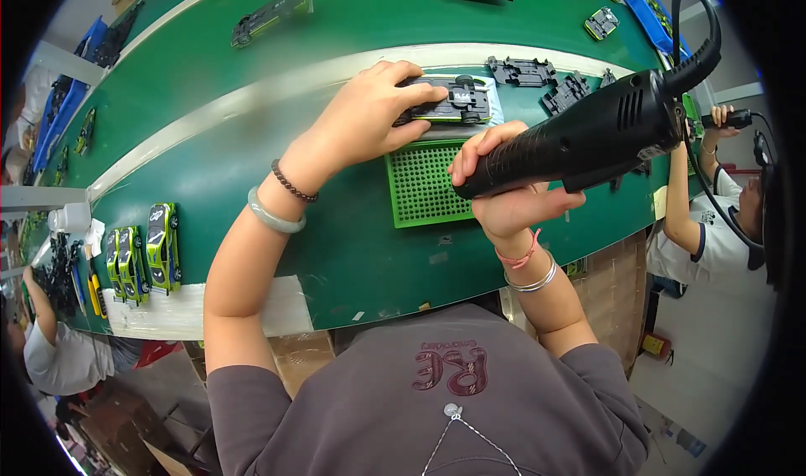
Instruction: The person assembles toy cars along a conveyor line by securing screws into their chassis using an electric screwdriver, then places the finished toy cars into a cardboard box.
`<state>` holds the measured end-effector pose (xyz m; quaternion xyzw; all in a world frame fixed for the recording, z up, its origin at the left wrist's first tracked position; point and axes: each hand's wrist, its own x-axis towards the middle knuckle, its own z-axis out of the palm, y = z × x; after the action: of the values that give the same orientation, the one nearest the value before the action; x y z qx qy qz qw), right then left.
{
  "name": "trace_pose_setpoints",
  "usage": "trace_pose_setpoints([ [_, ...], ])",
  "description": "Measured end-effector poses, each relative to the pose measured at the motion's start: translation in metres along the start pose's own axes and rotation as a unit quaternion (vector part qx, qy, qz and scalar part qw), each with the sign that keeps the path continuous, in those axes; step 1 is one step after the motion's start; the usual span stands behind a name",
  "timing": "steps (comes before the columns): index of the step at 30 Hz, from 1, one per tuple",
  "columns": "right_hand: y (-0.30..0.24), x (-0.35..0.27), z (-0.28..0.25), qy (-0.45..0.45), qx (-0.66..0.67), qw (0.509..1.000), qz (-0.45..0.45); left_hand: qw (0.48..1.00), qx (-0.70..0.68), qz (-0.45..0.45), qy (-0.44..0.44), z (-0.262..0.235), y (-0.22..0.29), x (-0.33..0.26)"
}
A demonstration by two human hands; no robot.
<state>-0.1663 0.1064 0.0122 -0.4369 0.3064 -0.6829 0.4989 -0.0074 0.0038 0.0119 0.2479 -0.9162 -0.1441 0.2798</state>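
My left hand (369,111) is closed on an upside-down toy car (457,100), its thumb along the near side and its fingers over one end. The car's black underside faces up, and it rests on a light pad. My right hand (508,190) grips a black corded electric screwdriver (579,136) just right of the car. The tool's thick end and cable point to the upper right; its tip is hidden. Under and beside my right hand lies a green perforated tray (424,186) of small holes.
Black car chassis parts (522,71) lie beyond the screwdriver. Upturned cars (270,16) sit on the green far strip past a pale divider (193,111). Finished-looking green cars (163,248) stand at the left. A co-worker (714,216) holds a similar tool at right; another person works at far left.
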Motion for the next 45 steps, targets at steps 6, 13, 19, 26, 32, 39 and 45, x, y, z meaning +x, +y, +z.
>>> trace_pose_setpoints([
  [6,0.003,-0.002,0.000,-0.019,-0.017,0.999,-0.034,1.000,0.005,0.004,0.002,0.000,-0.002,0.000],
  [13,0.004,-0.002,0.007,0.000,-0.072,0.997,0.008,1.000,0.006,0.000,-0.001,0.000,-0.002,0.000],
  [19,-0.001,-0.003,0.011,0.002,-0.086,0.996,0.006,0.999,-0.034,-0.008,-0.012,-0.013,-0.003,-0.001],
  [26,-0.043,0.044,0.030,-0.070,0.007,0.986,-0.151,0.988,-0.051,-0.106,-0.103,-0.040,-0.022,-0.010],
  [32,-0.016,0.090,0.064,-0.065,-0.105,0.988,-0.096,0.995,-0.054,-0.046,-0.072,-0.030,-0.035,-0.009],
  [39,0.017,0.101,0.063,-0.085,-0.104,0.986,-0.101,0.988,-0.109,-0.063,-0.087,-0.037,-0.029,-0.008],
  [45,0.036,0.105,0.059,-0.101,-0.095,0.985,-0.101,0.986,-0.112,-0.076,-0.095,-0.037,-0.030,-0.008],
])
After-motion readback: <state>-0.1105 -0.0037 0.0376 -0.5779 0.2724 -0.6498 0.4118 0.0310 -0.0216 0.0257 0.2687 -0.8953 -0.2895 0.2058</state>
